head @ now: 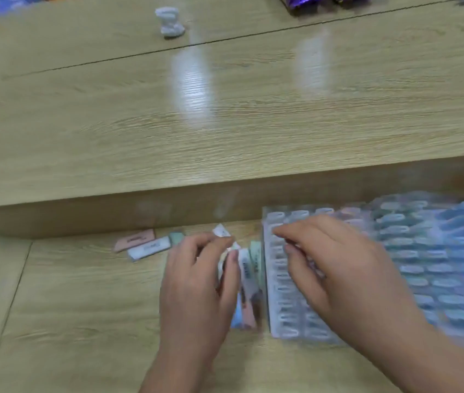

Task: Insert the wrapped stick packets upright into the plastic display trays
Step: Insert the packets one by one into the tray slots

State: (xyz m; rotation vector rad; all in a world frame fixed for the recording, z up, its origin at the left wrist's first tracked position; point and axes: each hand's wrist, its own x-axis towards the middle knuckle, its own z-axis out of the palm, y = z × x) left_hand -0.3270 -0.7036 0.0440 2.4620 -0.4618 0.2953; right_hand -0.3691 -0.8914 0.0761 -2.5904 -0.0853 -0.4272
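The move turns on the gap between the left hand [196,282] and the tray [283,324], both low in the frame at centre. The left hand's fingers and thumb are curled round a held packet [220,230], whose white end pokes up and to the right past the fingertips, tilted toward the tray. Just right of that hand, between it and the tray's left edge, a pile [249,279] of packets lies flat on the table [83,293]. Their long axes run up and down the frame, parallel to that edge, so each must be tipped on end before it goes in. The right hand [330,268] is over the tray with its fingers bent down onto the upper end of the leftmost column. Blur hides whether it pinches a packet there or only steadies the plastic, so I cannot tell its grip. The left columns look pale and probably unfilled, and they lie nearest the left hand, a short reach to the right. A filled tray [438,259] sits at lower right, and loose packets [147,248] lie left of centre, nearer the left hand.
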